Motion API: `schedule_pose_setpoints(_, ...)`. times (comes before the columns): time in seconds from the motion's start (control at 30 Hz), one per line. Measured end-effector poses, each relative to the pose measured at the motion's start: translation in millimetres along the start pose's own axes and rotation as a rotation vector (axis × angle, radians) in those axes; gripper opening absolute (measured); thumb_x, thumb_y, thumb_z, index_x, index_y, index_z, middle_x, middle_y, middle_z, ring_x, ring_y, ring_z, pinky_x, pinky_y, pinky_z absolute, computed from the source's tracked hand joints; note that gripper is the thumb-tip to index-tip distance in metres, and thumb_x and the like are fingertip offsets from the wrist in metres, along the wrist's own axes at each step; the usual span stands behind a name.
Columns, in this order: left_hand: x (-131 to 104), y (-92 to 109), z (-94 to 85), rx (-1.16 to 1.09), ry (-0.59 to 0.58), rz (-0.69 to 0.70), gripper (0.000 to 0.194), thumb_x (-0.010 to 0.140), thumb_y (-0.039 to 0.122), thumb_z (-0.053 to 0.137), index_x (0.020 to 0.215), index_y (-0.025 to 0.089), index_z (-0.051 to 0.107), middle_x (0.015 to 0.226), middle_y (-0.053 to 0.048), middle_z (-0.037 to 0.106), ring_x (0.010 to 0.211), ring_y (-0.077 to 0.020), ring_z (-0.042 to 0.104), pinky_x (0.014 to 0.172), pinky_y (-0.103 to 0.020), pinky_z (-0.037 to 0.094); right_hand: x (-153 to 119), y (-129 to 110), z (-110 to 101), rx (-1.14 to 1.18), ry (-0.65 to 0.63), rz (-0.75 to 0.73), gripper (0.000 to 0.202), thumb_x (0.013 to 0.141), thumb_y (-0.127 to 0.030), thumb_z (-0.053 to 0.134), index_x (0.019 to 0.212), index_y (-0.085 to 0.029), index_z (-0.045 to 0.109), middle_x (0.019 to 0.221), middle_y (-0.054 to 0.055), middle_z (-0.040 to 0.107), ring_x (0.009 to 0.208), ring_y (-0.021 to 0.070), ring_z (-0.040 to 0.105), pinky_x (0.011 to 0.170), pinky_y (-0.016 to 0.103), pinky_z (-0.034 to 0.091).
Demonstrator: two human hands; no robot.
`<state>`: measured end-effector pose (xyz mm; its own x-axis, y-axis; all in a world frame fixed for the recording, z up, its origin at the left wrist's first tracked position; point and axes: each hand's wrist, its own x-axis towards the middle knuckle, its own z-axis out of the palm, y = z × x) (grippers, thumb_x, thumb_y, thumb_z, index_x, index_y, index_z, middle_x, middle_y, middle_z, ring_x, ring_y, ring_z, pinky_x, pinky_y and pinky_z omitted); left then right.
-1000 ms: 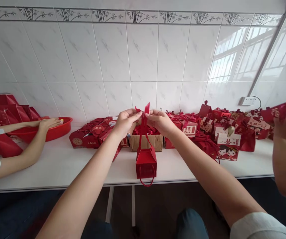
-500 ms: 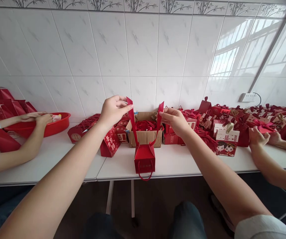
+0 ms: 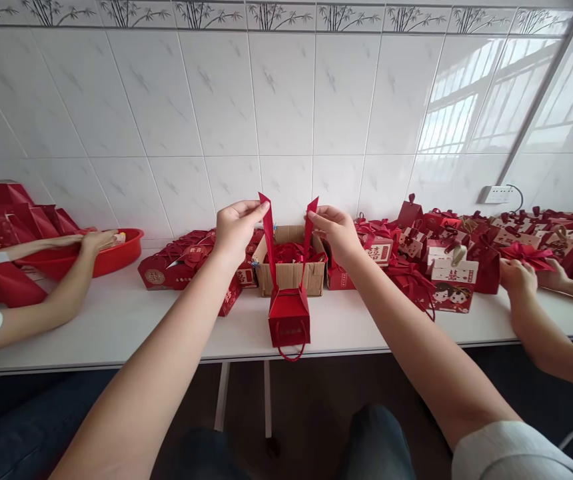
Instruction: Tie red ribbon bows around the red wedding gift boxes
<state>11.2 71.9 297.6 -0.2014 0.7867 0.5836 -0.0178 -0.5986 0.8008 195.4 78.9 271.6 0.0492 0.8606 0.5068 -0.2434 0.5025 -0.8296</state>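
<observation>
Left hand [image 3: 236, 227] and right hand [image 3: 334, 230] each pinch one ribbon end [image 3: 268, 227] above the red gift box [image 3: 289, 317] at the table edge [image 3: 366, 343]; equal tension keeps the knot centred.

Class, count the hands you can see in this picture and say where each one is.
5. Left hand and right hand each hold a ribbon end above the red box; one co-worker's hand at the red basin; two far right, partly hidden.
</observation>
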Motion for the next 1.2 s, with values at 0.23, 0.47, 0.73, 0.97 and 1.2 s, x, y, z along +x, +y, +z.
schedule_pose_setpoints(0.23, -5, 1, 2.0, 0.044, -0.019, -0.038, 0.028, 0.057, 0.037, 0.082, 0.074, 0.018, 0.072, 0.069, -0.001, 0.067, 0.062, -0.0119, 0.056, 0.056, -0.024, 0.044, 3, -1, 2, -0.028, -0.031, -0.025, 0.026, 0.062, -0.041, 0.078, 0.066, -0.021, 0.062, 0.069, -0.004, 0.058, 0.067, 0.0102, 0.052, 0.064, 0.025, 0.043)
schedule_pose_setpoints(0.47, -4, -1, 3.4, 0.011, -0.016, -0.025, 0.028, 0.057, 0.037, 0.083, 0.074, 0.018, 0.071, 0.071, 0.000, 0.066, 0.059, -0.0102, 0.052, 0.055, -0.023, 0.042, 6, -4, 1, -0.025, -0.041, -0.029, 0.025, 0.063, -0.039, 0.078, 0.068, -0.020, 0.061, 0.070, -0.002, 0.063, 0.069, 0.0116, 0.059, 0.065, 0.025, 0.047)
schedule_pose_setpoints(0.73, 1, -2, 6.6, -0.001, -0.035, -0.024, 0.028, 0.057, 0.036, 0.084, 0.074, 0.018, 0.073, 0.070, 0.000, 0.068, 0.065, -0.0120, 0.059, 0.062, -0.024, 0.046, 9, -1, 3, 0.030, -0.097, 0.004, 0.021, 0.073, -0.031, 0.074, 0.069, -0.019, 0.056, 0.072, 0.000, 0.069, 0.065, 0.0115, 0.065, 0.063, 0.025, 0.052)
schedule_pose_setpoints(0.97, 3, -6, 9.0, -0.013, -0.075, -0.009, 0.033, 0.054, 0.039, 0.086, 0.075, 0.016, 0.074, 0.074, -0.003, 0.072, 0.070, -0.0139, 0.063, 0.071, -0.028, 0.050, 9, -2, 0, 0.029, -0.111, 0.005, 0.023, 0.075, -0.030, 0.074, 0.071, -0.019, 0.054, 0.070, 0.000, 0.069, 0.062, 0.0114, 0.065, 0.062, 0.026, 0.055)
schedule_pose_setpoints(1.2, 14, -3, 27.3, 0.177, -0.269, 0.140, 0.033, 0.059, 0.043, 0.084, 0.078, 0.017, 0.075, 0.080, -0.005, 0.074, 0.073, -0.0156, 0.064, 0.072, -0.031, 0.052, 14, -7, 10, -0.097, -0.126, 0.023, 0.004, 0.080, -0.017, 0.063, 0.076, -0.015, 0.063, 0.062, -0.001, 0.066, 0.054, 0.0086, 0.060, 0.053, 0.021, 0.051)
